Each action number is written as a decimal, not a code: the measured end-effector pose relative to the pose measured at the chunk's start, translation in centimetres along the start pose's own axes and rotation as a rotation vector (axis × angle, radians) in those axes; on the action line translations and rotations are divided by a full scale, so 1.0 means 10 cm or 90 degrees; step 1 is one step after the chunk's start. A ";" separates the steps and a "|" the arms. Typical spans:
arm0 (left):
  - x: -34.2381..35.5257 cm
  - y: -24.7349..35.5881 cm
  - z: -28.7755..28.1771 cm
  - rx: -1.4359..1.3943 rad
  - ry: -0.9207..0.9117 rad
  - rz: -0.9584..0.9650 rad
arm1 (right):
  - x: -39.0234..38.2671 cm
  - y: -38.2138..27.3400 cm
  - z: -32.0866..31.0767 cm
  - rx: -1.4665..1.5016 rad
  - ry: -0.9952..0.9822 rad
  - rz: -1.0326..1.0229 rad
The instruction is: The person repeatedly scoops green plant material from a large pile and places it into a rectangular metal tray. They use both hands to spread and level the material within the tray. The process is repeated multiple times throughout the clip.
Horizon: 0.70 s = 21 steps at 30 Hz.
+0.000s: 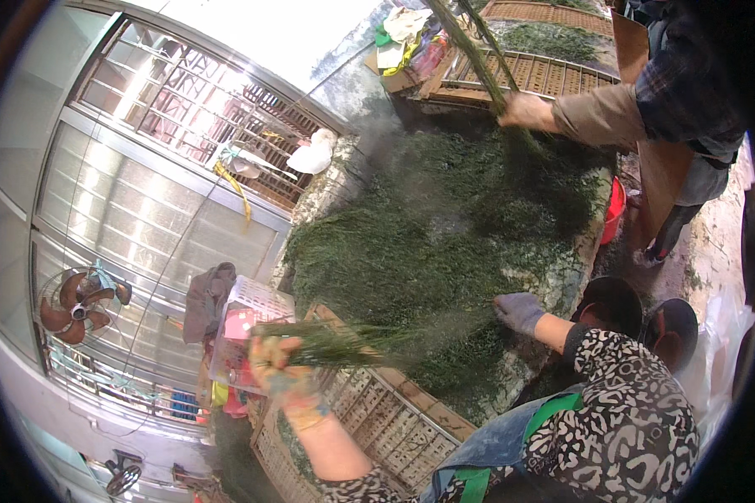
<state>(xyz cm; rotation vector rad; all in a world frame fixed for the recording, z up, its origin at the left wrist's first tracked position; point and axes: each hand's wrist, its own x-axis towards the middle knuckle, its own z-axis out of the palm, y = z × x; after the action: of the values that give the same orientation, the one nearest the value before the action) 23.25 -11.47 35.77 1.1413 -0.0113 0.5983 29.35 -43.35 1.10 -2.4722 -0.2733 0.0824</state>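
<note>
My left hand point(283, 369), in a glove stained yellow and blue, is closed round a bundle of long thin green strands point(352, 342). The bundle looks like grass and trails to the right, smeared by motion. It is raised over the left edge of a broad dark green heap point(411, 243) of similar strands. My right hand point(520, 313), in a grey glove, is at the heap's right edge with its fingers curled in. What it grips, if anything, is hidden. Under my left forearm a slatted crate with a wooden frame point(377, 411) leans at the near side.
Across the heap a co-worker's hand point(528, 113) holds up another bundle of strands. Woven trays point(520, 71) stand at the far side, and a red bucket point(614, 210) by the co-worker. A pink-white plastic basket point(256, 298) and a fan point(80, 310) are at the left.
</note>
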 end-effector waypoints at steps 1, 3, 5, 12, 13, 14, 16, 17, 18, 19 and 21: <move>0.05 0.11 0.01 -0.153 -0.020 -0.010 | 0.02 0.07 -0.03 -0.068 -0.017 -0.013; 0.07 0.10 0.04 -0.213 -0.218 -0.068 | 0.04 0.03 -0.17 -0.252 -0.149 0.061; -0.11 -0.18 0.08 -0.227 -0.183 -0.122 | 0.14 -0.29 -0.45 0.080 -0.060 -0.105; -0.37 -1.23 0.11 -0.217 0.035 -0.372 | 0.16 -1.54 -0.68 0.424 -0.369 -0.331; -0.36 -1.25 0.05 -0.166 0.067 -0.348 | 0.13 -1.46 -0.60 0.451 -0.441 -0.331; -0.32 -1.23 -0.03 -0.153 0.075 -0.355 | 0.08 -1.30 -0.51 0.432 -0.487 -0.293; -0.26 -1.16 -0.25 -0.120 0.056 -0.370 | -0.01 -0.84 -0.37 0.419 -0.511 -0.285; -0.25 -1.13 -0.37 -0.205 0.040 -0.364 | -0.07 -0.60 -0.31 0.365 -0.507 -0.286; -0.22 -1.11 -0.48 -0.181 0.051 -0.342 | -0.15 -0.38 -0.27 0.321 -0.532 -0.250; -0.22 -1.11 -0.57 -0.188 0.074 -0.322 | -0.18 -0.22 -0.23 0.228 -0.550 -0.228; -0.24 -1.18 -0.71 -0.133 0.104 -0.289 | -0.20 -0.15 -0.17 0.168 -0.723 -0.155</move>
<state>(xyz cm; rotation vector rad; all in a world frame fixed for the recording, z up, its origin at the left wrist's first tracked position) 24.52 -9.77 21.93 0.8515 0.3116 0.2739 27.33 -43.61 3.34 -1.8573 -0.9449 1.3209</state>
